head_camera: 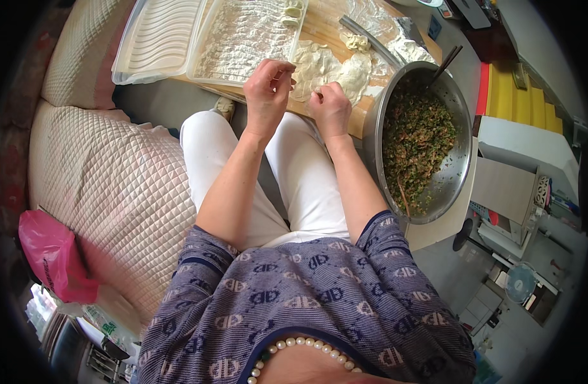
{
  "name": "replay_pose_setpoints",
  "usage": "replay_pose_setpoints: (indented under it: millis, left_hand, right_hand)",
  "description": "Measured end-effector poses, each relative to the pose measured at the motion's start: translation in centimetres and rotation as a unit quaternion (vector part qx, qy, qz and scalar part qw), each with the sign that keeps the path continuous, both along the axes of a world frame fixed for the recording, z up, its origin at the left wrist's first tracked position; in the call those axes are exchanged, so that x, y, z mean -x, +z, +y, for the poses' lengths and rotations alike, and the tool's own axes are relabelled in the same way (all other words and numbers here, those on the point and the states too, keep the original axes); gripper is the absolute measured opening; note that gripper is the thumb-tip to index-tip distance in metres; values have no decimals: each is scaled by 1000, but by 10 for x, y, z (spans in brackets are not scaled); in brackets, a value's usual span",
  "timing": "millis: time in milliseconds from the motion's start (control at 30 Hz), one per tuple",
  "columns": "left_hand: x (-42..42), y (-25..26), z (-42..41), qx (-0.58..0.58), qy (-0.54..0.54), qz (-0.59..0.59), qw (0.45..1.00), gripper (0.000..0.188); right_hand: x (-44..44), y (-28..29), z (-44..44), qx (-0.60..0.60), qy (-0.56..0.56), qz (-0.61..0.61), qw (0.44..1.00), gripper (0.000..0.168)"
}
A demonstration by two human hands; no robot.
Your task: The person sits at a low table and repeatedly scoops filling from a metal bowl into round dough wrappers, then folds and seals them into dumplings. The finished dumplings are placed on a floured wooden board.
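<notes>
My left hand [269,91] is raised at the board's near edge, beside a floured plastic tray [246,43]; its fingers are curled with the tips together. My right hand [331,106] is curled just in front of the rolled-out dough wrappers [330,67]. Whether either hand holds something small cannot be told. A lump of dough [355,42] lies behind the wrappers, next to a grey rolling rod [370,41]. Several folded dumplings [293,13] sit at the tray's far right corner. Right of my right hand stands a steel bowl of chopped green and meat filling [416,149], with chopsticks [445,67] in it.
The wooden board [322,21] carries scattered flour. A ridged plastic lid [162,36] lies left of the tray. A quilted sofa cover [116,192] is at the left, with a pink plastic bag [56,257] on it. Yellow drawers or steps [519,98] stand at the right.
</notes>
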State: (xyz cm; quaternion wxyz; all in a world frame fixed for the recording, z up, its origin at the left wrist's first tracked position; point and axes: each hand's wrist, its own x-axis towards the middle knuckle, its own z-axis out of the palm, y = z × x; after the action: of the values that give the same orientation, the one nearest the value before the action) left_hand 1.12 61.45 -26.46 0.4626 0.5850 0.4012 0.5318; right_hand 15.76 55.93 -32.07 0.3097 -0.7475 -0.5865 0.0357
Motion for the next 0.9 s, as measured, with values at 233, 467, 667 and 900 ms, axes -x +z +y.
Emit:
replay_pose_setpoints:
  millis: [233,467,667,900]
  left_hand:
    - [-2,-3,2,14,8,-39,999,11]
    - [-1,-4,0,24,-3,-37,999,12]
    - [-11,-5,-13,110,-87,-48,989,17]
    - [-26,-36,-17,193,-163,149,956,34]
  right_hand:
    - [-1,4,0,-14,-19,84,996,10]
    - [-3,-3,3,-31,-28,100,994,5]
    - [-6,-5,-1,-65,-162,389,904,6]
    - [-11,5,1,-47,-215,531,818,10]
